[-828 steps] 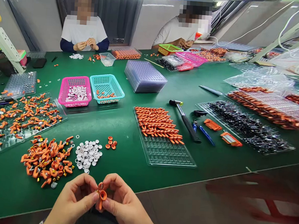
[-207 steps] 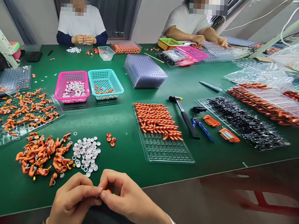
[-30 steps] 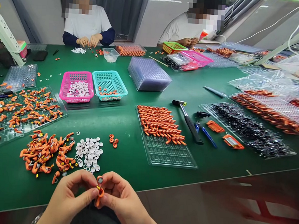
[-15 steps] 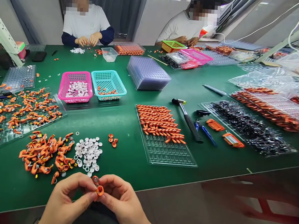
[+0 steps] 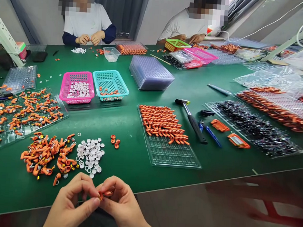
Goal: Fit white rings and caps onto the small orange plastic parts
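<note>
Left tray: clear plastic grid tray (image 5: 24,115) at the far left of the green table (image 5: 127,160), strewn with loose orange pieces.
Orange heap: pile of small orange rubber-like parts with metal ends (image 5: 46,154), lying just ahead of the left hand.
White heap: cluster of small white round caps (image 5: 90,155), touching the orange heap's right edge; a few orange rings (image 5: 115,142) sit just beyond it.
Baskets: pink plastic mesh basket (image 5: 77,87) holding white caps, beside a teal plastic mesh basket (image 5: 110,85) holding a few orange bits.
Left hand: left hand (image 5: 69,204), fingers curled narrow, thumb and forefinger pinched on one end of the piece.
Held piece: small orange part (image 5: 104,193), gripped between both hands over the near table edge, mostly hidden by fingertips.
Right hand: right hand (image 5: 124,206), likewise closed narrow, pinching the other end of the same part.
Doing it well: likely the two halves need to be pressed squarely together; keeping the grip close to the joint and the fingertips off the mating face should help, as would a check that it has seated evenly.
Middle tray: clear grid tray half filled with neat rows of orange parts (image 5: 163,124), ahead and to the right.
Tools: black-handled small hammer (image 5: 192,121), with blue-handled pliers (image 5: 209,133) just beside it.
Far side: two other people (image 5: 87,22) work with their own hands.
</note>
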The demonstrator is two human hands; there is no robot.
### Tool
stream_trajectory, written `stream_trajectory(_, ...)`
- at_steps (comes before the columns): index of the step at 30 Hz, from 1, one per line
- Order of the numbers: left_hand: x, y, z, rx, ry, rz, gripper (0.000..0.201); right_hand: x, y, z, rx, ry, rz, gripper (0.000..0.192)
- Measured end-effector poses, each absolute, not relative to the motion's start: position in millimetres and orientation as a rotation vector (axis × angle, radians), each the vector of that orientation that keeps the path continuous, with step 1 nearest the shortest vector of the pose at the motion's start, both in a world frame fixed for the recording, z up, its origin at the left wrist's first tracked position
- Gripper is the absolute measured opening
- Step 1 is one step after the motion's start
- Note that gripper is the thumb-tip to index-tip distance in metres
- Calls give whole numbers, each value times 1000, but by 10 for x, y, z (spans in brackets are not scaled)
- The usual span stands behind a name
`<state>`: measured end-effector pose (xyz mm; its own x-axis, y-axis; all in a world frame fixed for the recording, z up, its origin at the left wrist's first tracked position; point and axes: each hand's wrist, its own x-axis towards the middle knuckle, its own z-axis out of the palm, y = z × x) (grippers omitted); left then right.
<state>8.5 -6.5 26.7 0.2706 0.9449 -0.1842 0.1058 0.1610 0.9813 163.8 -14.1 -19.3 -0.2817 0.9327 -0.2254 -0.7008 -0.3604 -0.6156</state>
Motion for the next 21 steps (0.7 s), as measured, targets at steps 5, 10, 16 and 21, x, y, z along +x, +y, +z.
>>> stream_trajectory(5, 100, -82, 242, 1171, 1169, 846, 22, 1675, -169, -186, -804, -703, 1697, 17)
stream_trajectory(10, 126, -96, 247, 1160, 1200, 865, 23, 1701, -178, -196, -914, -870, 1642, 16)
stream_trajectory(16, 210, -120, 266, 1059, 1235, 968, 27, 1725, -183, -203, -933, -935, 1640, 13)
stream_trajectory(21, 272, -154, 272, 1059, 1265, 1011, 29, 1738, -178, -169, -925, -970, 1614, 11)
